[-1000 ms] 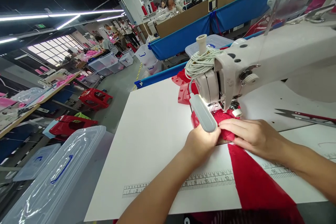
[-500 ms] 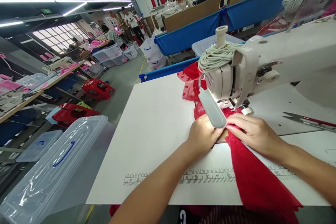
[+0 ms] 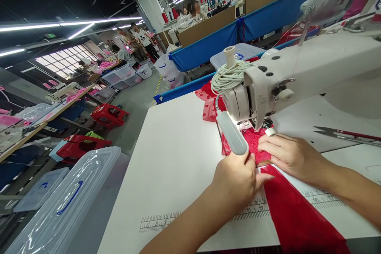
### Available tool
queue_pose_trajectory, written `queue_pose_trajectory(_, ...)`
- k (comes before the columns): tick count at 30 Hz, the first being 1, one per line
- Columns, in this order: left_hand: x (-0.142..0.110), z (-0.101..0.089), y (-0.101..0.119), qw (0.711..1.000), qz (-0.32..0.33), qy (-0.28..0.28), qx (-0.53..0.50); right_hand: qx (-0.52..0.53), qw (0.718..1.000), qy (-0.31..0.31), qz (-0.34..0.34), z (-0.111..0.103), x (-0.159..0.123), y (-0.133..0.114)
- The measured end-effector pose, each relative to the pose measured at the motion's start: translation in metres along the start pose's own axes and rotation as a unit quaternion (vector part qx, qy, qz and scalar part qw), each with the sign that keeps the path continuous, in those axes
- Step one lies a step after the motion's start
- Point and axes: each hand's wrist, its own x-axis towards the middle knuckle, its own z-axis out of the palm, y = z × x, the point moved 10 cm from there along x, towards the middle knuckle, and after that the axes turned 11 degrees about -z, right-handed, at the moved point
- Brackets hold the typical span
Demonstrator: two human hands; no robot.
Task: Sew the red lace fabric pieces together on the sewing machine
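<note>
Red lace fabric (image 3: 253, 141) lies beneath the needle area of a white sewing machine (image 3: 309, 71). My right hand (image 3: 293, 156) is at the right edge of this lace, its fingers closed on it close to the machine's foot. Just below the grey lamp (image 3: 232, 133), my left hand (image 3: 235, 178) has its thumb stretched out to the right over the red cloth; the lamp partly covers its fingers, and no held thing shows. A long plain red fabric strip (image 3: 300, 210) runs from between the hands over the table's front edge.
Scissors (image 3: 345, 133) rest right of the machine on the white table (image 3: 172, 151), which has a printed ruler (image 3: 162, 222) along its front. A lidded clear bin (image 3: 74, 194) stands left of the table. Red stools (image 3: 108, 115) and people (image 3: 143, 39) are farther back.
My left hand has moved down toward me, its thumb now spread away. My right hand has shifted slightly, and more red lace shows between the hands. The camera view has tilted.
</note>
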Motion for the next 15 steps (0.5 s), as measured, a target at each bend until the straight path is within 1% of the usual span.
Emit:
queue_pose_trajectory(4, -0.008, -0.01, 0.011, 0.999, 0.006, 0.038, -0.014, -0.011, 1.0, 0.006, -0.005, 0.001, -0.001, 0.0)
queue_pose_trajectory(7, -0.013, -0.009, 0.014, 0.998, -0.006, 0.066, 0.007, -0.013, 1.0, 0.014, -0.015, -0.005, 0.004, -0.004)
queue_pose_trajectory(11, -0.014, -0.001, 0.015, 0.998, -0.013, 0.056, 0.034, -0.006, 1.0, -0.002, -0.02, -0.007, 0.011, -0.006)
queue_pose_trajectory(15, -0.013, 0.003, 0.014, 0.998, -0.01, 0.05, 0.047, 0.002, 1.0, 0.007, 0.01, -0.004, 0.008, 0.001)
